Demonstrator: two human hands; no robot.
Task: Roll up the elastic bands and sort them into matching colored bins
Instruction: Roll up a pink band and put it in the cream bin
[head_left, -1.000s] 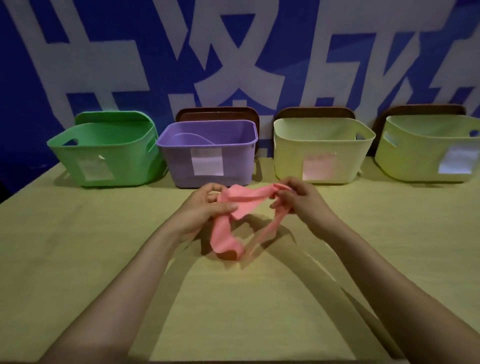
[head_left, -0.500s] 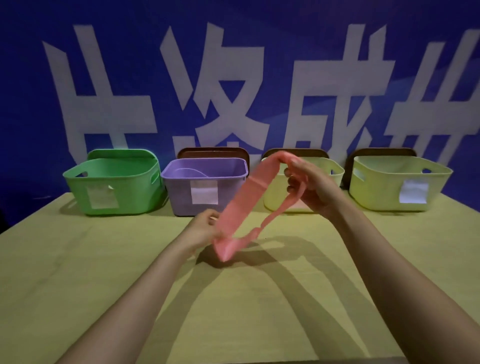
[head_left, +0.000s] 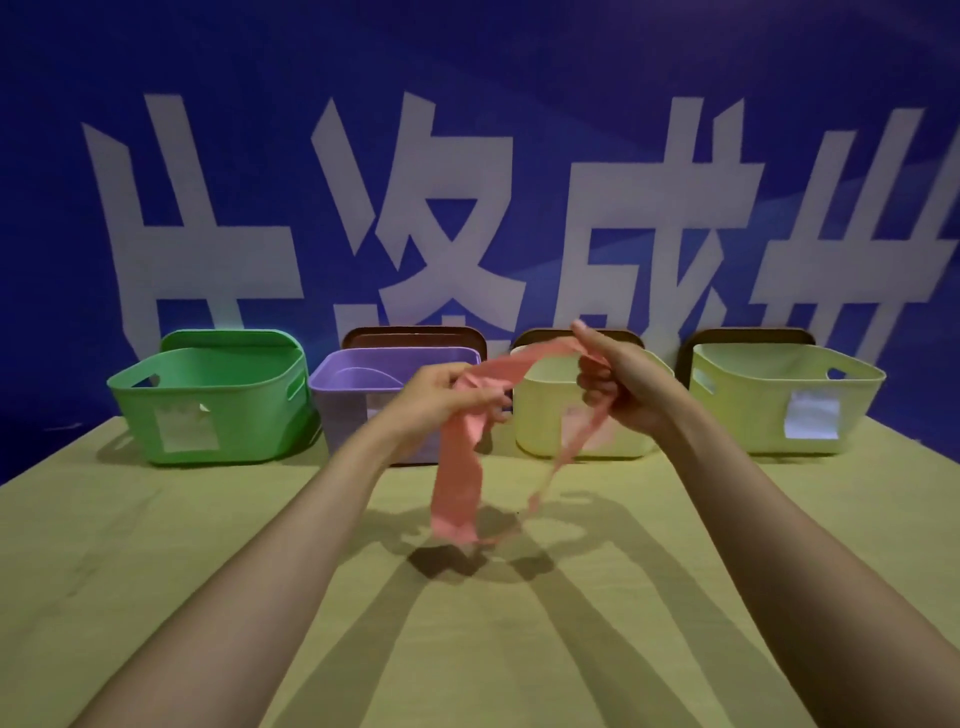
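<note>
A pink elastic band (head_left: 460, 467) hangs as a loose loop above the table, held up in front of the bins. My left hand (head_left: 441, 400) grips one part of its top; my right hand (head_left: 618, 384) pinches the other end slightly higher. The loop's bottom hangs just above the tabletop. Behind stand a green bin (head_left: 208, 400), a purple bin (head_left: 353, 389), a pale yellow bin (head_left: 545, 410) with a pinkish label, and a yellow-green bin (head_left: 779, 400).
The bins line the far edge of the tan table (head_left: 156, 571) against a blue wall with white characters. Brown lids (head_left: 415, 336) lean behind three of the bins. A purple band lies inside the purple bin.
Both hands lifted the pink band from near the tabletop to bin height. My left hand rose to meet the right, and the loop now dangles freely below them.
</note>
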